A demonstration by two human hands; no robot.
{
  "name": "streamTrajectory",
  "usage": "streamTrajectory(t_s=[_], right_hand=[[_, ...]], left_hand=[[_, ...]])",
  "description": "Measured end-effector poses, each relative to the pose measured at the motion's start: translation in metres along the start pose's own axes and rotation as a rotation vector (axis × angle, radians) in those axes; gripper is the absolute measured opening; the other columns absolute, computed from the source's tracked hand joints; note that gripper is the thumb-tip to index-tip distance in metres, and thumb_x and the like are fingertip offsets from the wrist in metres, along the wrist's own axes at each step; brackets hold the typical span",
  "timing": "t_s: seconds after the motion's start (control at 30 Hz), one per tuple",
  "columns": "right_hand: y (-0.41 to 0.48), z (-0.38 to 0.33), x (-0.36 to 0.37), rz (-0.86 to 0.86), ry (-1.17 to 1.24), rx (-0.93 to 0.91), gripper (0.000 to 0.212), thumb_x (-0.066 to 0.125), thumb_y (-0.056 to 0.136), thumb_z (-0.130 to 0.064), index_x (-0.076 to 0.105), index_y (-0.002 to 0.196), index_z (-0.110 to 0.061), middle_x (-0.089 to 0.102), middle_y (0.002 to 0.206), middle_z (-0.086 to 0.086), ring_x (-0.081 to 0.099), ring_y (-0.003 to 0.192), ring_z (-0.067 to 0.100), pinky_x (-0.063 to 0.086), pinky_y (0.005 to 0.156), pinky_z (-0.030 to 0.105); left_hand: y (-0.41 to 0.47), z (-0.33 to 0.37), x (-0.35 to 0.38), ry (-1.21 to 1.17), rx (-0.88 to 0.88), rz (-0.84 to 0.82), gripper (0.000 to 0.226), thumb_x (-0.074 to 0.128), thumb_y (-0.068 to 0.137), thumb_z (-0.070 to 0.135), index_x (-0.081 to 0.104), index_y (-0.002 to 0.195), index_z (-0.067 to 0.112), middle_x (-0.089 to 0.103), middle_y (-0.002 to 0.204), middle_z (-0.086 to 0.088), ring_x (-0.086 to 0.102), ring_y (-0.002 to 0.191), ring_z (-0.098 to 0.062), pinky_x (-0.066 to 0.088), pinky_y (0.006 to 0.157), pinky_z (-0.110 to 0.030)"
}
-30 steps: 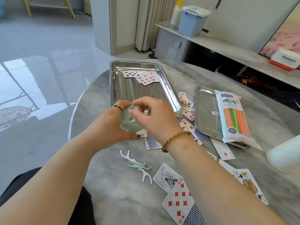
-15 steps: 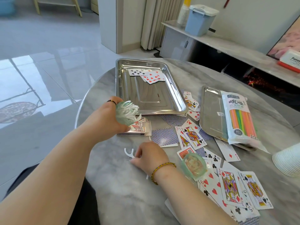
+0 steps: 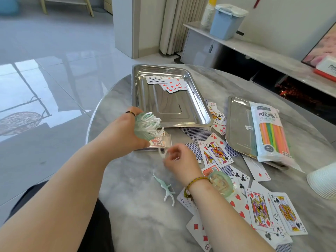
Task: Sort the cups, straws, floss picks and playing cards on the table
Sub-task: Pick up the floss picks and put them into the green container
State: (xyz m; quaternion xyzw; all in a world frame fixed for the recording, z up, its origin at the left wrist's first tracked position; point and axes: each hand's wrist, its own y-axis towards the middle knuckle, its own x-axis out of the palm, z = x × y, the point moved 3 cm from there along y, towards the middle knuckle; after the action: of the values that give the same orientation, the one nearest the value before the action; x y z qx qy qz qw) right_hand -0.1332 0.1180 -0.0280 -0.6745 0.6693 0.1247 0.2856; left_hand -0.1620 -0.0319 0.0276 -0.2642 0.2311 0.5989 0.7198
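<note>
The floss picks seemed the step in hand: the left hand (image 3: 125,131) gripped the tub of picks (image 3: 147,125) near the left edge of the table (image 3: 138,224), the right hand (image 3: 181,160) pinched a white pick (image 3: 162,154) just beside it, likely to be dropped in next, with two loose picks (image 3: 166,188) waiting toward the near edge.

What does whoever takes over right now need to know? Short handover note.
Left hand grips the open green floss pick tub, picks sticking out.
Right hand pinches a white floss pick just below the tub.
Two loose floss picks lie on the table; the tub lid rests on cards by the right wrist.
Done: a few cards in the large tray; straw pack on the small tray.
Left: loose picks, lid, scattered playing cards, cup stack at the right edge.
</note>
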Motion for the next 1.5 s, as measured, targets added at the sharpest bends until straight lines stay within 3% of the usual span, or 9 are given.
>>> streamTrajectory(t_s=[0.1,0.3,0.6,0.77,0.93,1.07,1.23,1.37,1.5], right_hand=[[-0.003,-0.012,-0.027,0.158,0.307,-0.046,0.033,0.054,0.08,0.004,0.046,0.091,-0.026,0.049,0.057,-0.008,0.044,0.037,-0.002,0.035,0.046,0.01],[-0.011,-0.051,-0.06,0.202,0.702,-0.191,0.03,0.047,0.083,0.012,0.05,0.068,-0.013,0.049,0.041,-0.004,0.049,0.033,0.006,0.035,0.033,0.014],[-0.011,-0.054,-0.051,0.246,0.479,-0.193,0.025,0.062,0.081,-0.003,0.058,0.064,-0.022,0.056,0.044,-0.013,0.046,0.038,0.0,0.042,0.045,0.012],[-0.011,-0.066,-0.035,0.346,0.142,-0.249,0.006,0.061,0.084,-0.02,0.058,0.083,-0.025,0.055,0.073,-0.008,0.055,0.071,0.014,0.045,0.07,0.029],[-0.013,-0.065,-0.021,0.257,-0.203,-0.325,0.059,0.027,0.083,-0.048,0.052,0.128,-0.018,0.044,0.127,0.004,0.036,0.12,0.019,0.024,0.099,0.024],[-0.014,-0.058,-0.021,0.142,-0.242,-0.329,0.071,0.021,0.076,-0.051,0.033,0.14,-0.023,0.011,0.153,-0.002,0.007,0.138,0.01,0.004,0.109,0.026],[-0.014,-0.05,-0.022,-0.047,-0.296,-0.303,0.067,0.029,0.089,-0.054,0.013,0.146,-0.023,-0.006,0.155,-0.005,-0.007,0.142,0.011,-0.003,0.112,0.029],[-0.011,-0.048,-0.021,-0.057,-0.356,-0.308,0.083,0.023,0.073,-0.057,0.004,0.147,-0.024,-0.008,0.156,-0.003,-0.009,0.142,0.011,-0.004,0.112,0.029],[-0.015,-0.043,-0.027,0.108,-0.066,-0.41,0.072,0.033,0.078,-0.055,0.019,0.142,-0.027,0.02,0.149,-0.008,0.012,0.135,-0.001,0.007,0.11,0.021]], left_hand=[[-0.003,0.006,0.006,0.02,0.032,-0.038,0.066,0.075,0.071,0.016,0.037,0.125,0.02,0.048,0.088,0.008,0.047,0.08,-0.014,0.037,0.058,-0.021],[-0.009,0.016,0.019,0.078,0.12,-0.146,0.064,0.077,0.068,0.019,0.04,0.12,0.023,0.055,0.101,0.004,0.052,0.093,-0.017,0.04,0.074,-0.023],[-0.009,0.021,0.018,-0.031,0.231,-0.077,0.062,0.08,0.064,0.017,0.036,0.106,0.032,0.048,0.083,0.021,0.05,0.075,0.002,0.036,0.063,0.001],[-0.01,0.023,0.021,-0.033,0.271,-0.048,0.06,0.08,0.064,0.017,0.036,0.103,0.03,0.047,0.08,0.021,0.049,0.071,0.006,0.037,0.062,0.0],[-0.007,0.016,0.015,-0.028,0.215,0.018,0.065,0.078,0.065,0.018,0.042,0.119,0.024,0.045,0.082,0.021,0.049,0.08,-0.006,0.035,0.064,0.001],[-0.006,0.016,0.017,-0.02,0.222,-0.007,0.066,0.079,0.065,0.02,0.042,0.12,0.024,0.046,0.079,0.021,0.047,0.072,0.006,0.039,0.063,-0.004],[-0.006,0.015,0.019,-0.013,0.205,-0.021,0.062,0.079,0.064,0.02,0.043,0.114,0.024,0.05,0.08,0.018,0.053,0.077,-0.009,0.042,0.064,-0.016],[-0.007,0.017,0.024,-0.063,0.19,-0.072,0.06,0.079,0.064,0.018,0.038,0.107,0.028,0.052,0.08,0.018,0.051,0.073,0.005,0.04,0.06,-0.007],[-0.006,0.017,0.025,-0.091,0.165,-0.078,0.061,0.08,0.065,0.018,0.036,0.106,0.029,0.05,0.082,0.018,0.05,0.071,0.004,0.039,0.058,-0.003]])
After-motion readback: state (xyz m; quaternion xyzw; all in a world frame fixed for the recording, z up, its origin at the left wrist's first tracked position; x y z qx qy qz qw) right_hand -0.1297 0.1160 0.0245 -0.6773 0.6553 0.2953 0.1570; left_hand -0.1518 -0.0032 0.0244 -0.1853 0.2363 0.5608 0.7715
